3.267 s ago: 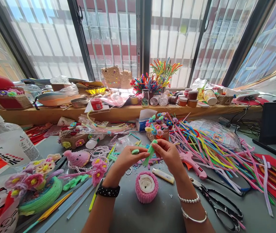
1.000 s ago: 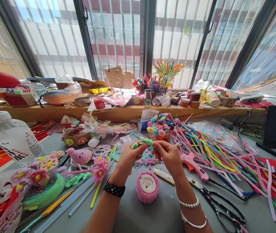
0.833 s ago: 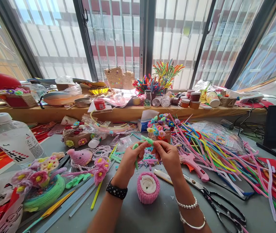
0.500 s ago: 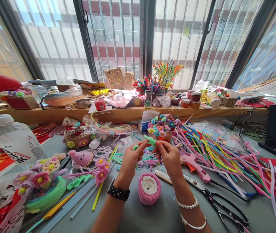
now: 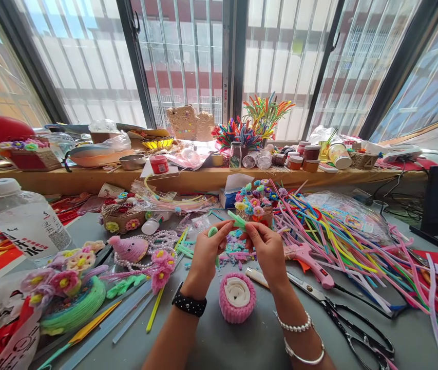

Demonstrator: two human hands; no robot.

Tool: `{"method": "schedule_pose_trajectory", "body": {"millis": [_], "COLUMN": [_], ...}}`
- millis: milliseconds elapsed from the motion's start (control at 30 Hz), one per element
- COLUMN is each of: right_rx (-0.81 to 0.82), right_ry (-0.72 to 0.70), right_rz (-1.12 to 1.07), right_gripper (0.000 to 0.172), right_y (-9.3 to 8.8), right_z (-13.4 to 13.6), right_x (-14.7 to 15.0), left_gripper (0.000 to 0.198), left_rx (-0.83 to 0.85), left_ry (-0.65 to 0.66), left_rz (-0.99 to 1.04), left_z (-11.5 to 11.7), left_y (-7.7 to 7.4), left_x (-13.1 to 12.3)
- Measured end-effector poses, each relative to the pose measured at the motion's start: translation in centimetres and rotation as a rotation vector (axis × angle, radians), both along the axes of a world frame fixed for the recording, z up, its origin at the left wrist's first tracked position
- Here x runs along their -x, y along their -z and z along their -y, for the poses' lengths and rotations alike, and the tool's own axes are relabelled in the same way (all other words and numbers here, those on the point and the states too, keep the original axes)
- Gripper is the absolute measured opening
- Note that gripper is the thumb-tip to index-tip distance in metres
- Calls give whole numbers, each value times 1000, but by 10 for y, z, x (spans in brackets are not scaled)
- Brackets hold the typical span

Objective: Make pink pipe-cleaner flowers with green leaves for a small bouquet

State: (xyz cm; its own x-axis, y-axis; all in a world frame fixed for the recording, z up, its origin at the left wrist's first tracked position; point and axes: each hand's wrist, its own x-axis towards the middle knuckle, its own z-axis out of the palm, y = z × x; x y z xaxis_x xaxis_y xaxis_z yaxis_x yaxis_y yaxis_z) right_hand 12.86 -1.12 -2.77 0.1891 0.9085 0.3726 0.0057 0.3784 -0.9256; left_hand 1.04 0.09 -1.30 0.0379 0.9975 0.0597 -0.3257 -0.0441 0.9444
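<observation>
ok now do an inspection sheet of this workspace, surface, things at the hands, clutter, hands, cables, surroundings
Surface: grey tabletop, small coloured scraps scattered on it
Things at the hands: light-green fuzzy strip, held above the tabletop; pink ribbed round pot with white roll inside, untouched
Clutter: loose heap of multicoloured fuzzy pipe cleaners at right; black-handled metal scissors
Hands: left hand and right hand both pinch the strip
Cables: black cord trails from pink plastic glue gun
Surroundings: brown ledge crowded with objects, dark-framed barred windows behind
</observation>
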Motion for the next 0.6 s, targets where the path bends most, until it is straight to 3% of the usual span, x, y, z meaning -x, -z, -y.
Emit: {"method": "schedule_pose_trajectory", "body": {"millis": [167, 333, 467, 600], "right_rx": [15, 8, 7, 1], "right_ry": [-81, -33, 31, 68], "right_rz": [11, 18, 35, 47], "right_gripper": [25, 28, 29, 29], "right_y": [0, 3, 3, 2], "right_z": [-1, -3, -1, 0], "right_x": [0, 0, 1, 2], "left_gripper": [27, 27, 21, 18], "left_rx": [15, -9, -169, -289], "left_ry": [-14, -34, -154, -148], "left_rz": [9, -99, -330, -433], "left_z": [-1, -1, 1, 3], "left_y": [-2, -2, -4, -8], "left_x": [3, 4, 6, 8]}}
